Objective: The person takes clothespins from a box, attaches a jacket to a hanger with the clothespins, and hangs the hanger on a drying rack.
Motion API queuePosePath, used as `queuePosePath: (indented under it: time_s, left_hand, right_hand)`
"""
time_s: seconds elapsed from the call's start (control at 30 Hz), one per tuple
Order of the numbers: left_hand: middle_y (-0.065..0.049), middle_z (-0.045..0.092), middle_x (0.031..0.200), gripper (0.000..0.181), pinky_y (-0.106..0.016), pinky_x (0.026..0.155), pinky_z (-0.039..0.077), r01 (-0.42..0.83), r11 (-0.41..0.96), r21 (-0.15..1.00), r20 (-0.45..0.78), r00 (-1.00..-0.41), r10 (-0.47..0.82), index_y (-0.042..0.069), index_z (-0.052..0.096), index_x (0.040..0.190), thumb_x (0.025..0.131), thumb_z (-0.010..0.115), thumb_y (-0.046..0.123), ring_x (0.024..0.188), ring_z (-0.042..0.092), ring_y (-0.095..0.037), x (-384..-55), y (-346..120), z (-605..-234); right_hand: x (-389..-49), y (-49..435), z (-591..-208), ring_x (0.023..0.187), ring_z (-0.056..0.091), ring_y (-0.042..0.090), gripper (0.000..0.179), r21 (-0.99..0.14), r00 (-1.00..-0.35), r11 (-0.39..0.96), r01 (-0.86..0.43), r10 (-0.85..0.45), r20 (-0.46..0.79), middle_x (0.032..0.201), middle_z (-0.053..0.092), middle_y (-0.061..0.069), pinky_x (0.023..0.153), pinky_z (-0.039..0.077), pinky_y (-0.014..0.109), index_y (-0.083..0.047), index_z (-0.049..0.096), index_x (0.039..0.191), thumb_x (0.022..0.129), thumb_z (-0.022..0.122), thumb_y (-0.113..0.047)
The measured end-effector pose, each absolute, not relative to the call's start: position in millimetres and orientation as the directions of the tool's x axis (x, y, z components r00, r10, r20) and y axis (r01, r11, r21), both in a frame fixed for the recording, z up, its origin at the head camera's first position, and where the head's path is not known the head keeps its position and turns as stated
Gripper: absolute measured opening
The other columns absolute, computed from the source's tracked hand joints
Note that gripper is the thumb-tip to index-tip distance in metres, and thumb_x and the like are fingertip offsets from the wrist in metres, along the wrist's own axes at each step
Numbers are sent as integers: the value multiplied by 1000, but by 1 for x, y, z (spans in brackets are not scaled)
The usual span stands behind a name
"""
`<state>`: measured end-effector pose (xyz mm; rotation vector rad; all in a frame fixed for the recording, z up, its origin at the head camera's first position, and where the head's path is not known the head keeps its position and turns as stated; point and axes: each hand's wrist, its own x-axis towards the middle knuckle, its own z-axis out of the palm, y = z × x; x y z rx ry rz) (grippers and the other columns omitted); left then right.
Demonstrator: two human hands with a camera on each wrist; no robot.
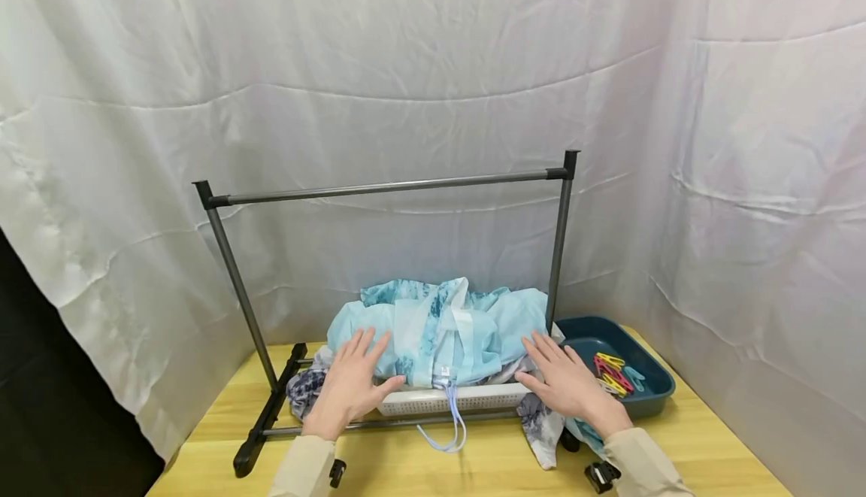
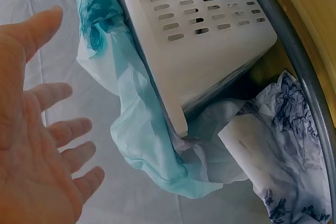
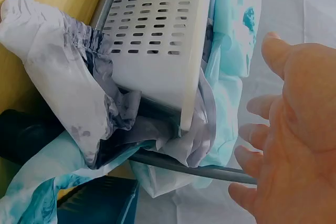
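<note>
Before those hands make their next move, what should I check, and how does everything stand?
1. Left hand and right hand free: ok; neither grips anything.
2. Top rail bare: ok.
3. Clothespins in the dark teal tray: ok.
4. Gray-and-white tie-dye cloth inside the white perforated basket: not ok; part hangs outside.
5. Blue cords tucked away: not ok; they dangle over the basket's front.
6. Rack's right foot firmly seated: cannot tell; mostly hidden.

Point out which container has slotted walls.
The white basket, with the light-blue garment heaped on top; the dark teal tray to its right, holding clothespins, shows no slots.
</note>
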<state>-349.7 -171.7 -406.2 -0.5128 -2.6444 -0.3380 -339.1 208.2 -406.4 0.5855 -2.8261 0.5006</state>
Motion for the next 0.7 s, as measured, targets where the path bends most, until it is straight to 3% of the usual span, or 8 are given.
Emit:
queuePosePath:
  time_s: [0.23,0.5,0.7]
  left_hand:
    - [-19,48,145,66,-56,113,30,477,875,87,523,-769,367,11,49,144,90,67,45,138,40,-38,-354,-168,-408]
    - [-14,59,134,54,-53,105,40,553,831,59,553,-711,434,10,59,133,87,74,36,125,54,-33,-359,-162,-412]
    - [-5,66,116,42,-45,92,50,608,794,0,581,-647,495,15,68,119,81,81,27,108,61,-24,-361,-156,-420]
  right_hand:
    - [-342,202,-408,144,31,40,70,-269,-884,861,-432,-346,313,156,33,21,114,24,60,0,33,151,100,52,-43]
    - [-347,188,-411,130,51,35,57,-265,-863,850,-455,-348,366,145,50,15,103,42,54,-5,49,143,97,60,-36]
    - [-350,175,-418,112,65,24,39,-156,-760,815,-558,-427,490,126,66,7,89,53,43,-12,67,125,91,71,-29]
